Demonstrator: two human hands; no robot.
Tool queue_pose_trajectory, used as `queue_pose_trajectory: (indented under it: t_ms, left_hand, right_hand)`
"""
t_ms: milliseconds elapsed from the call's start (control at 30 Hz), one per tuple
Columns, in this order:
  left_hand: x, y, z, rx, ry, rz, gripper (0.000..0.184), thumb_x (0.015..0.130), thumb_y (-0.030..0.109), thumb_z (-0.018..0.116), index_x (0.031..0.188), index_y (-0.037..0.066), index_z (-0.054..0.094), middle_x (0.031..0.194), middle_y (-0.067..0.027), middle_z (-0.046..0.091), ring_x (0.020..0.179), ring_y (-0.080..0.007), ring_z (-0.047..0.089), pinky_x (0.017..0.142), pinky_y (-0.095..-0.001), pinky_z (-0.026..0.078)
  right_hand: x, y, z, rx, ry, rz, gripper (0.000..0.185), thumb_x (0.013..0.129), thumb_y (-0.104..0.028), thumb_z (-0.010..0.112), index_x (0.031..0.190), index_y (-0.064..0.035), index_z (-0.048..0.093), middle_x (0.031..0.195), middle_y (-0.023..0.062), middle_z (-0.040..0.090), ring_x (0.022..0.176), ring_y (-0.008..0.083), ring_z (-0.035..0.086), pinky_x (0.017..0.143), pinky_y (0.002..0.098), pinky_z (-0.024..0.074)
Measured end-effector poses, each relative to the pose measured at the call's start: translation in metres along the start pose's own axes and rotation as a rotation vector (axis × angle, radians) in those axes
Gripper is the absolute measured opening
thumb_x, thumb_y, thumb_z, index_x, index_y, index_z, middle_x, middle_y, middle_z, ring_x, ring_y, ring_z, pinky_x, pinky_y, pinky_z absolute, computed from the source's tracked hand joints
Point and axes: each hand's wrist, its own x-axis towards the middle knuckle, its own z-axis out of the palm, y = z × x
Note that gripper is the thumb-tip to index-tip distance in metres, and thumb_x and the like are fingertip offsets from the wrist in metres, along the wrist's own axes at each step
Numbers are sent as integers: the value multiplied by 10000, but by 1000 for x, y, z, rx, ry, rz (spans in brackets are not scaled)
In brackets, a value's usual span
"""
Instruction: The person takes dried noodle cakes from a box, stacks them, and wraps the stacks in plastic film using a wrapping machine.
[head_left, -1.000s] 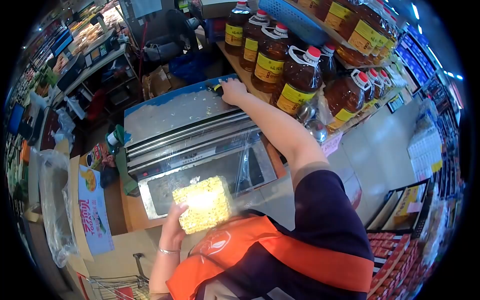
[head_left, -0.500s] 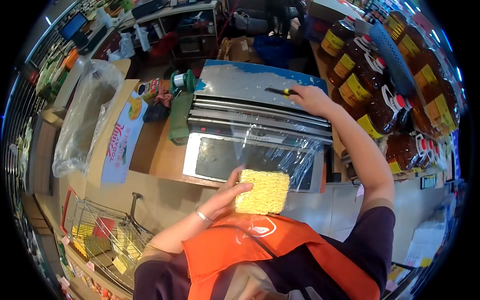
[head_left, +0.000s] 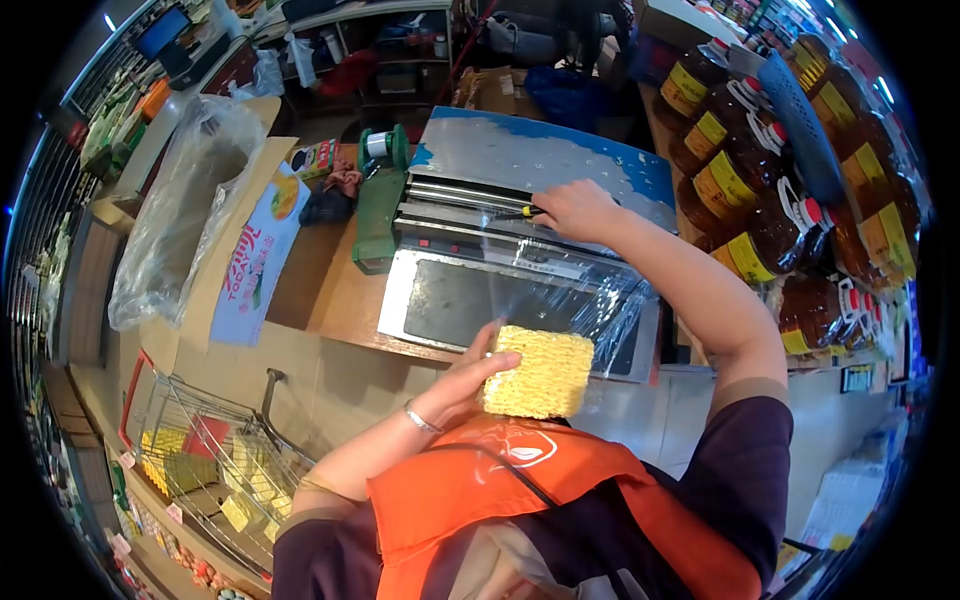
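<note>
A square block of dried yellow noodles [head_left: 540,372] is gripped at its left edge by my left hand [head_left: 462,384], in front of my apron. Clear plastic film [head_left: 603,300] stretches from the block back over the hot plate to the rollers of the wrapping machine [head_left: 400,300]. Above those rollers, my right hand [head_left: 580,210] is closed on a utility knife with a yellow-and-black handle [head_left: 532,212]. The blade points left across the film. Glare makes it hard to tell whether the blade touches the film.
To the left stand an open cardboard box [head_left: 262,255] with a clear plastic bag [head_left: 180,215] and a green tape dispenser [head_left: 378,220]. Large oil bottles [head_left: 735,185] crowd the right side. A shopping cart [head_left: 195,430] holding yellow packs stands at lower left.
My right hand has brought the knife down and to the left, from the machine's top cover to the rollers. My left hand still holds the noodles; the view has shifted slightly.
</note>
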Motion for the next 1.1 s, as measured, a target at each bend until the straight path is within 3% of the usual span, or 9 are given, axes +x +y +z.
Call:
queue_pose_trajectory:
  t_ms: [367, 600, 700, 767, 900, 1000, 1100]
  left_hand:
    - [2, 1, 0, -111, 11, -46, 736, 917, 120, 614, 1515, 80, 188, 1383, -162, 440, 1270, -264, 469, 1017, -374, 455]
    - [5, -4, -4, -83, 0, -61, 726, 921, 189, 615, 1510, 80, 207, 1407, -164, 436, 1279, -281, 477, 1027, -413, 462]
    - [5, -2, -2, -85, -2, -87, 662, 927, 187, 602, 1475, 74, 248, 1395, -167, 440, 1276, -296, 486, 1027, -433, 476]
    - [13, -11, -9, -10, 31, -47, 665, 905, 250, 632, 1443, 52, 297, 1375, -136, 481, 1245, -256, 518, 1032, -385, 470]
    - [18, -6, -6, -7, -105, -20, 693, 911, 267, 626, 1465, 55, 267, 1424, -146, 430, 1299, -262, 466, 1061, -395, 442]
    - [16, -7, -2, 17, -41, -2, 689, 916, 262, 618, 1470, 54, 265, 1429, -155, 425, 1300, -262, 464, 1070, -401, 434]
    - [15, -11, -3, -19, 17, -31, 678, 920, 257, 615, 1466, 51, 270, 1426, -158, 428, 1300, -262, 464, 1074, -404, 428]
  right_hand:
    - [-149, 63, -13, -64, -128, 239, 249, 922, -334, 575, 987, -101, 634, 846, 139, 687, 833, 342, 663, 722, 460, 504]
    - [-219, 114, -28, -232, -234, 442, 213, 870, -319, 613, 940, -129, 677, 811, 154, 688, 814, 350, 672, 717, 463, 520]
    - [-207, 127, -38, -105, -70, 585, 236, 899, -325, 577, 1003, -122, 640, 882, 161, 683, 857, 372, 658, 747, 479, 518]
    - [-176, 131, -21, 6, 118, 638, 274, 916, -314, 560, 1100, -116, 605, 989, 176, 666, 918, 379, 641, 774, 481, 512]
    - [-102, 125, 18, 144, 198, 596, 374, 947, -295, 533, 1279, -124, 514, 1194, 191, 572, 1034, 373, 614, 863, 478, 501]
    - [-62, 118, 48, 84, 200, 557, 476, 935, -279, 562, 1388, -161, 471, 1210, 191, 550, 1064, 363, 585, 900, 462, 472]
    - [-56, 107, 64, -83, 309, 496, 481, 924, -272, 581, 1382, -161, 486, 1227, 176, 546, 1060, 358, 560, 912, 452, 450]
